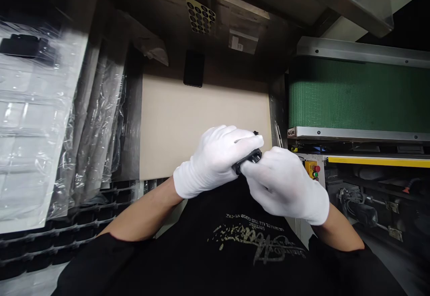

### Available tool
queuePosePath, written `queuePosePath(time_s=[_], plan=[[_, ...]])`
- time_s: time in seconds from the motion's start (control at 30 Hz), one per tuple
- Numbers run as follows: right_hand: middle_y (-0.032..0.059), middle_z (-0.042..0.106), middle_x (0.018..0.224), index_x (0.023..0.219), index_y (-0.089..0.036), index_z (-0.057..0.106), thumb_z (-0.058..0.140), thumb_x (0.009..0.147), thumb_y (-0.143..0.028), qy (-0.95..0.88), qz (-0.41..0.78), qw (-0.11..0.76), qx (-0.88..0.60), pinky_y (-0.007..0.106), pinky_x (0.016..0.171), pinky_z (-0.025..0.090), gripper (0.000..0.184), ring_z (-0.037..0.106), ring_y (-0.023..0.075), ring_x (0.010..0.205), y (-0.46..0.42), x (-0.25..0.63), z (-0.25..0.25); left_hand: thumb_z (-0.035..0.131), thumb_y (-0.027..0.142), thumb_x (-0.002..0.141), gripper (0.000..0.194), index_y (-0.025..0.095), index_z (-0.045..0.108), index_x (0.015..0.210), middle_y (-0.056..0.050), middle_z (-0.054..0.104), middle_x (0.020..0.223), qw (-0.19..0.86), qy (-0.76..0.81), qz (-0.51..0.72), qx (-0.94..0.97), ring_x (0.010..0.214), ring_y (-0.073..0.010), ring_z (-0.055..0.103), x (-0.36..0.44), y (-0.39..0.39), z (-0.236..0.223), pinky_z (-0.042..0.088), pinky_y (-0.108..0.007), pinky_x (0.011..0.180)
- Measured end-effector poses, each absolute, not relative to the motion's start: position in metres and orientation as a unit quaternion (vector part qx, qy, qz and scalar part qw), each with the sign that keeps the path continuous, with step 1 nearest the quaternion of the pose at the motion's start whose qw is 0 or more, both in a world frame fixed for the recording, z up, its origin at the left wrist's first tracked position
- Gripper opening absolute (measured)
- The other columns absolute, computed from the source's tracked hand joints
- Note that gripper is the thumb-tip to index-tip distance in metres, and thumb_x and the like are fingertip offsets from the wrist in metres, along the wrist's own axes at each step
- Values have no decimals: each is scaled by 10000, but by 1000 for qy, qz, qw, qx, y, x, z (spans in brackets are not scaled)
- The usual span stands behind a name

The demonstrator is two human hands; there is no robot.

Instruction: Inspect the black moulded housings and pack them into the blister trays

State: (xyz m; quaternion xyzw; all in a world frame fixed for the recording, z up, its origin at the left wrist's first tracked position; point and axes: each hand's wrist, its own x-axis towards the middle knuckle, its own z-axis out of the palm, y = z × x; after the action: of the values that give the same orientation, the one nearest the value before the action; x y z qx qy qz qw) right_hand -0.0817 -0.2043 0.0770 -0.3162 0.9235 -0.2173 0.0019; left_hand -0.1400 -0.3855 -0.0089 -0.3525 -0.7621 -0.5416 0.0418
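Black part (252,156) gripped from both sides

Left fingers (247,143), in a white glove, wrap over the small black part, and the right fingers (257,171), gloved alike, close on its near right edge; how much of it they cover, I cannot tell. Beyond the fingers and to their left, a dark flat slab (194,68) lies at the far side of the bench (181,121). Farther past them is a sheet of dark discs (200,17). Right of the fingers stand a button box (311,169) and a green belt (352,94); well left hangs clear plastic (94,121).

White-gloved hands (221,152), black part (249,158), green belt (356,94)
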Motion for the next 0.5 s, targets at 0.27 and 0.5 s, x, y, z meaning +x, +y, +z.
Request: queuePosePath(time_s=[0.27, 0.5], plan=[[-42, 633, 659, 826, -225, 634, 632, 884, -87, 864, -486, -11, -131, 254, 557, 458, 150, 550, 112, 565, -194, -68, 72, 774, 120, 933, 488, 242, 686, 1398, -81, 791, 1207, 49, -622, -733, -273, 1084, -217, 793, -132, -384, -11, 679, -348, 963], [-66, 530, 562, 663, -222, 462, 648, 959, -266, 887, -460, 12, 26, 207, 492, 393, 352, 481, 78, 497, -225, -81, 59, 751, 190, 956, 777, 263, 449, 1668, -171, 709, 1320, 238, -716, -573, -321, 1181, -287, 725, -128, -372, -29, 684, -421, 961]])
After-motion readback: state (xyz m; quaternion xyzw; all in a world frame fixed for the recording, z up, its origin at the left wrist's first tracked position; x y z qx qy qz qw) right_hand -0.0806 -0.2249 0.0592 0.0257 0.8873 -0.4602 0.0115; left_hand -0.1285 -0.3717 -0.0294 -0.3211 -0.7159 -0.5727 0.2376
